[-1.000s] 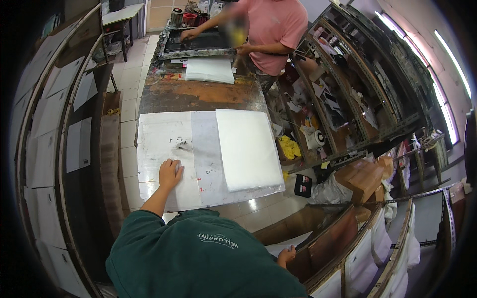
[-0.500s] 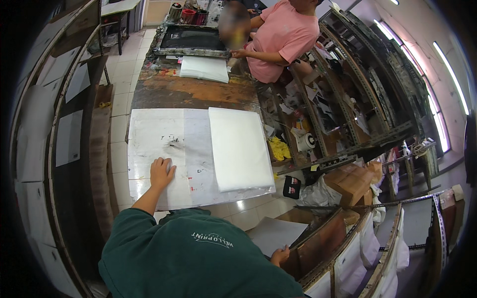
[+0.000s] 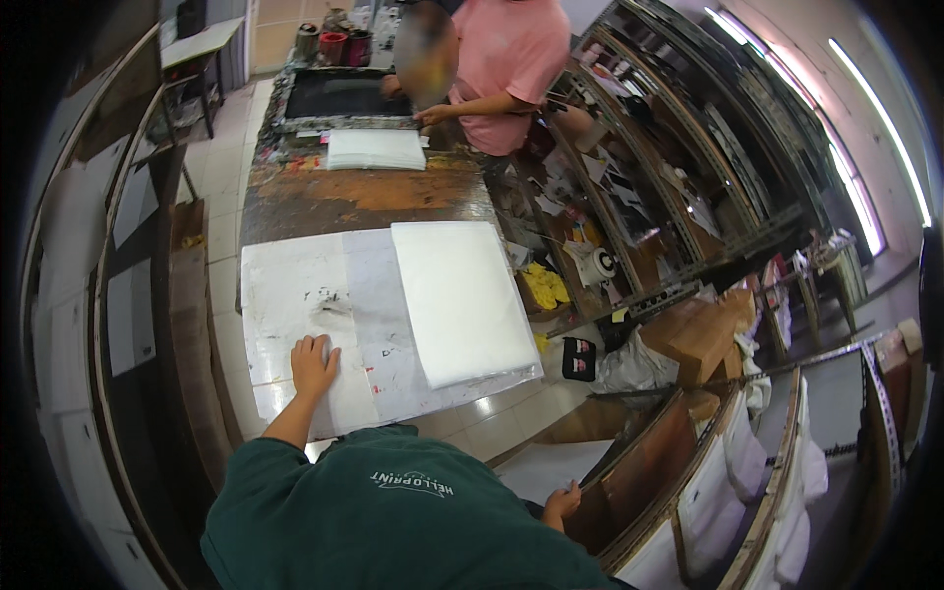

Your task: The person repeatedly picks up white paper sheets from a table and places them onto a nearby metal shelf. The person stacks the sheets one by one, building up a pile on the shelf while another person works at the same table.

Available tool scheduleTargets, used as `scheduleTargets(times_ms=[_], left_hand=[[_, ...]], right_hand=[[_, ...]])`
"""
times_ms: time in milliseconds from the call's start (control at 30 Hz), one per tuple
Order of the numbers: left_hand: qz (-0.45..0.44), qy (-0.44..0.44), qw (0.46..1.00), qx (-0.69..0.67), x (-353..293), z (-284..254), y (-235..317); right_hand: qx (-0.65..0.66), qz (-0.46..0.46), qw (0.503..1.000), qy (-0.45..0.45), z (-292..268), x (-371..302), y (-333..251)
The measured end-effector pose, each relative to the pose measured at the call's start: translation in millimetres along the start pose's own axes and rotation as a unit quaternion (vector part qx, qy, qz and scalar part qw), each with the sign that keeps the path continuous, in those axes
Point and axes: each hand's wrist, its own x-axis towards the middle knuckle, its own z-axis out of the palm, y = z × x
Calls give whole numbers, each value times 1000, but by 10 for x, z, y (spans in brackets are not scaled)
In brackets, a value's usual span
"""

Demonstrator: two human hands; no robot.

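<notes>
Left hand (image 3: 314, 366) lies flat, fingers spread, on the ink-smudged paper sheet (image 3: 295, 295), a white stack of sheets (image 3: 457, 295) just to its right; right hand (image 3: 562, 501) grips a white sheet (image 3: 536, 467) at the rack shelf (image 3: 639, 462).

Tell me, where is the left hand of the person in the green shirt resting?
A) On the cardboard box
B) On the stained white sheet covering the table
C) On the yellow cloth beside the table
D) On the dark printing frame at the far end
B: the left hand lies flat, fingers spread, on the stained white sheet, left of the clean white stack.
</notes>
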Motion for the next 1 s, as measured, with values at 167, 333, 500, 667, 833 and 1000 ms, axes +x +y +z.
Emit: scheduleTargets(times_ms=[167, 333, 500, 667, 833, 1000], left_hand=[[69, 66, 995, 20, -18, 213, -73], [102, 67, 992, 13, -64, 328, -430], [148, 42, 986, 65, 28, 104, -13], [166, 5, 982, 93, 77, -128, 344], [126, 73, 989, 30, -4, 320, -365], [69, 34, 997, 8, -92, 241, -285]], right_hand=[[54, 22, 998, 17, -54, 32, -73], [151, -14, 986, 73, 278, 367, -247], [226, 51, 972, 40, -45, 517, -586], [259, 25, 961, 88, -94, 593, -648], [271, 24, 959, 79, -155, 638, -947], [256, -5, 966, 19, -60, 538, -766]])
